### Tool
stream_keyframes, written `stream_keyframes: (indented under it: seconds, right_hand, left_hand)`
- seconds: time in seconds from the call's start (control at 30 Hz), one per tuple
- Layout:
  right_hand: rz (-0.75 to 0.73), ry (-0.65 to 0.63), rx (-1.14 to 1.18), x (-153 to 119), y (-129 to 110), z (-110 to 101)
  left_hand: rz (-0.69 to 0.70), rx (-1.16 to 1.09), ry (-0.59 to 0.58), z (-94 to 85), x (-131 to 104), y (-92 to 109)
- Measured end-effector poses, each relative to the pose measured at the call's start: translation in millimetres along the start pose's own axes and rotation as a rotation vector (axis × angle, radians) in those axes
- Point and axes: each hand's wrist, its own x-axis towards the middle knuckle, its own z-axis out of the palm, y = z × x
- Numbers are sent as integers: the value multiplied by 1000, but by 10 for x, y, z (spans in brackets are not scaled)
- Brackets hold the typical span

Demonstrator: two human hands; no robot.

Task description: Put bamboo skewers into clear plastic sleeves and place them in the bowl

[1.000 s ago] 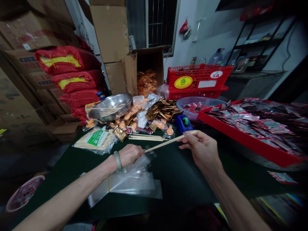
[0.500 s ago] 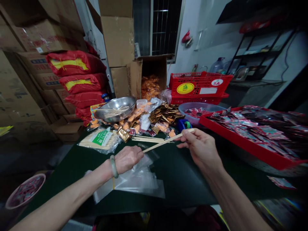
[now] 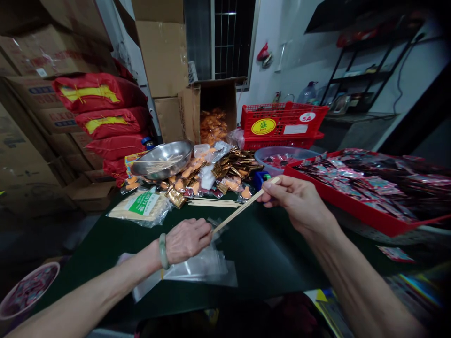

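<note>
Between the thumb and fingers of my right hand is a small bundle of thin bamboo sticks, slanting down to the left. The lower ends of the sticks reach the fingertips of my left hand, which is closed on a clear plastic bag; how far the sticks enter the bag I cannot tell. Under my left hand lies a fanned stack of clear plastic bags with a yellow band. More bamboo sticks lie loose on the dark green table, beyond my hands.
A pack of sticks lies at left, near a metal bowl. Orange pieces and gold sachets are heaped at the back, with a blue tape dispenser beside them. A red tray of sachets stands right, near red baskets.
The view has shifted slightly to the right. My right hand has tilted the sticks more steeply, their lower ends staying by my left fingers. Both hands keep their grip.
</note>
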Motion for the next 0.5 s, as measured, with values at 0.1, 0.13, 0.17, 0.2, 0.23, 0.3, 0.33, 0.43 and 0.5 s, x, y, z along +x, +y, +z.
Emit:
stream_keyframes:
  seconds: [0.1,0.13,0.17,0.2,0.23,0.3,0.33,0.43,0.5]
  right_hand:
    - [-54,24,-22,-24,16,-21]
    - [-58,26,-23,-32,16,-20]
    - [-52,22,-22,-38,15,-14]
    - [-41,17,-21,-45,13,-2]
    - [-29,17,-19,-50,11,14]
    - [-13,27,-21,-62,9,52]
    - [-14,33,-27,-69,7,69]
    - [-28,17,-60,-95,-14,91]
    - [-27,2,-72,-111,-42,80]
  left_hand:
    - [-12,-21,-15,-20,13,24]
    - [-26,-35,-13,-23,14,28]
    - [-42,-51,-9,-23,13,30]
    - [-52,-61,-3,-18,11,31]
    - [-45,-58,3,-10,8,31]
    - [22,-8,15,16,0,27]
    - [66,25,18,30,-4,22]
    - [120,80,29,53,-19,3]
    - [115,79,39,45,-26,-11]
